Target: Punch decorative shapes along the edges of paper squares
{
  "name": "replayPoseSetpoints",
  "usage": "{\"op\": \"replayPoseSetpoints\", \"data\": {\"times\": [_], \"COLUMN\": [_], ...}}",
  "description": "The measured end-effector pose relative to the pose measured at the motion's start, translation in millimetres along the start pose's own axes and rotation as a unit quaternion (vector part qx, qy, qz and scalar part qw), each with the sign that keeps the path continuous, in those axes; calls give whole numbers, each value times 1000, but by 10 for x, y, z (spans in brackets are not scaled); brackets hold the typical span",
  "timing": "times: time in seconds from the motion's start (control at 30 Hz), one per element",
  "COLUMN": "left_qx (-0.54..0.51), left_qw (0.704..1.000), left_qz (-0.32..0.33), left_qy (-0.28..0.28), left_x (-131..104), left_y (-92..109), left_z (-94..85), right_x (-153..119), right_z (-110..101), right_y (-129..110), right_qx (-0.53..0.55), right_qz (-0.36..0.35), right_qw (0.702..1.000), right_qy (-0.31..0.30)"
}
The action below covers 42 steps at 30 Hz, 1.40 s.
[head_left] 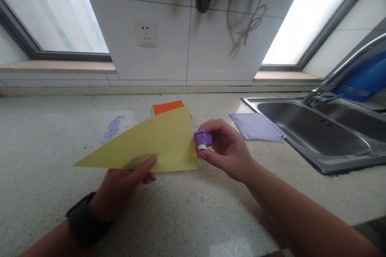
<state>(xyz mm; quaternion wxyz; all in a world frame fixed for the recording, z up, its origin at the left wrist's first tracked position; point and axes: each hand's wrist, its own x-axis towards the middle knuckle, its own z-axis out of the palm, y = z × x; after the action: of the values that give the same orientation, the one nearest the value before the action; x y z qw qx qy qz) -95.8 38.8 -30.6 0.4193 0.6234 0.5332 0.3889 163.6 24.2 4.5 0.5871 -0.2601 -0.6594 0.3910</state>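
My left hand pinches the near edge of a yellow sheet of paper, thumb on top, and holds it above the speckled counter. My right hand grips a small purple paper punch between thumb and fingers. The punch sits at the sheet's right edge. A dark watch is on my left wrist.
An orange sheet on a small stack lies behind the yellow one. A lilac sheet with punched edges rests beside the steel sink and tap. Purple paper bits are scattered at the left. A wall socket is above.
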Motion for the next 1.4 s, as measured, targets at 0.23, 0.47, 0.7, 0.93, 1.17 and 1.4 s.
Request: {"op": "replayPoseSetpoints", "data": {"times": [0.23,0.47,0.7,0.93,1.17,1.4], "left_qx": [7,16,-41,-115,-137,-140], "left_qw": [1000,1000,999,992,988,987], "left_qz": [-6,-11,-20,-49,-65,-73], "left_qy": [6,5,14,-4,4,-16], "left_x": [-6,-8,-5,16,39,49], "left_y": [-35,-31,6,2,20,-6], "left_z": [-3,-8,12,-8,-24,-46], "right_x": [9,33,62,67,60,64], "right_z": [-6,-30,-36,-51,-68,-71], "right_y": [15,14,21,30,54,53], "right_qx": [32,55,75,80,66,85], "right_qz": [55,154,235,289,329,340], "right_qw": [998,987,969,953,938,929], "right_qy": [1,8,1,-36,-89,-121]}}
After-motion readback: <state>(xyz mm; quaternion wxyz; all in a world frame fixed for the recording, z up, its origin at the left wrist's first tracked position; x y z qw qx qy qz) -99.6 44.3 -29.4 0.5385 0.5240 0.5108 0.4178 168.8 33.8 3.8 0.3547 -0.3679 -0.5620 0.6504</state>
